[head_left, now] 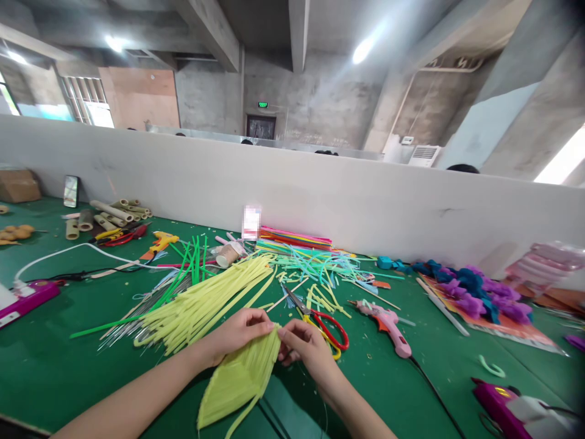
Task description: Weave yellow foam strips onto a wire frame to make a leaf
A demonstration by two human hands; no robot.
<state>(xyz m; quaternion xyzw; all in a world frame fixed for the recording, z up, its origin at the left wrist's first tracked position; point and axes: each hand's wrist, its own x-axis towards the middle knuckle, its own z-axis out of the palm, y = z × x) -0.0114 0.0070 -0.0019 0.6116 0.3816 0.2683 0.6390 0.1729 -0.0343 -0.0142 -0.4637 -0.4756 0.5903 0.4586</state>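
Note:
A leaf-shaped piece made of yellow-green pipe cleaners [237, 381] hangs tilted over the near edge of the table. My left hand [244, 334] is closed on its upper end, thumb on top. At the same tip, the fingers of my right hand [304, 347] are pinched together against the piece's edge; part of these fingers is hidden. One loose pipe cleaner strand trails from the bottom of the piece. Just beyond my right hand lie scissors with red and yellow handles [329, 329]. A big bundle of yellow pipe cleaners [214, 292] spreads beyond my left hand.
A pink glue gun [388, 326] with a black cord lies at the right. Farther left are a yellow glue gun [163, 242], bamboo pieces [114, 213] and a magenta power strip [31, 302]. Purple and blue fuzzy pieces [475, 292] lie at the right. A white partition [192, 177] stands behind.

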